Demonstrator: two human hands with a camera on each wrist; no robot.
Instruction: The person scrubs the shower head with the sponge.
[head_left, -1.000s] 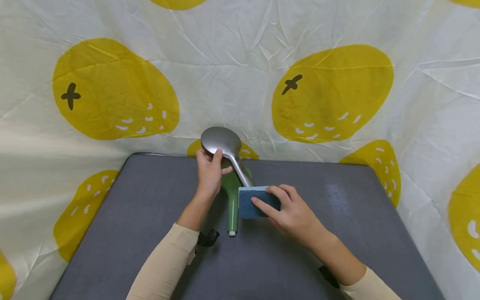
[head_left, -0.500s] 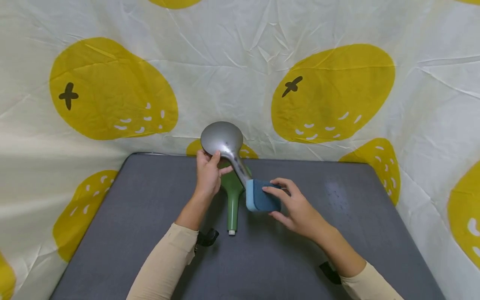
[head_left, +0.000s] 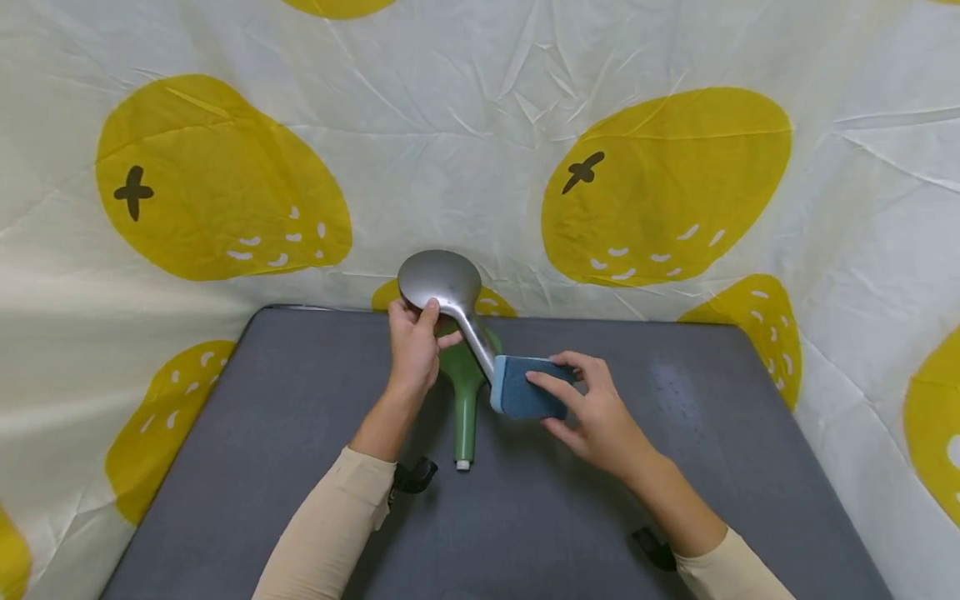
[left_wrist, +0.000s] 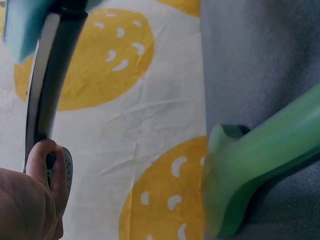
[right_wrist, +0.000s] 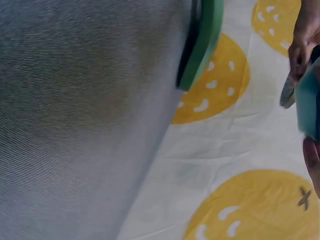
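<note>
My left hand [head_left: 412, 354] grips a silver shower head [head_left: 438, 279] near its neck, thumb on the shiny back and fingers underneath. Its handle slants down to the right, held above the table. In the right hand [head_left: 603, 421], a two-tone blue sponge [head_left: 534, 388] is pinched between fingers and thumb, its left edge at the handle's lower end, which it partly hides. The left wrist view shows the handle [left_wrist: 52, 80] running up to the blurred light-blue sponge [left_wrist: 24, 27]. At the right wrist view's edge, only part of the sponge [right_wrist: 306, 107] and the right fingers [right_wrist: 311, 157] appear.
A green shower head [head_left: 466, 408] lies on the dark grey table [head_left: 300, 417] below the held one, handle toward me. Behind the table's far edge hangs a white cloth [head_left: 450, 125] printed with yellow fruit. A faint pale patch [head_left: 675, 396] marks the table at right.
The sponge has turned and shifted slightly right and up along with the right hand. The silver shower head tipped up a little, then came back down. The green one stays put.
</note>
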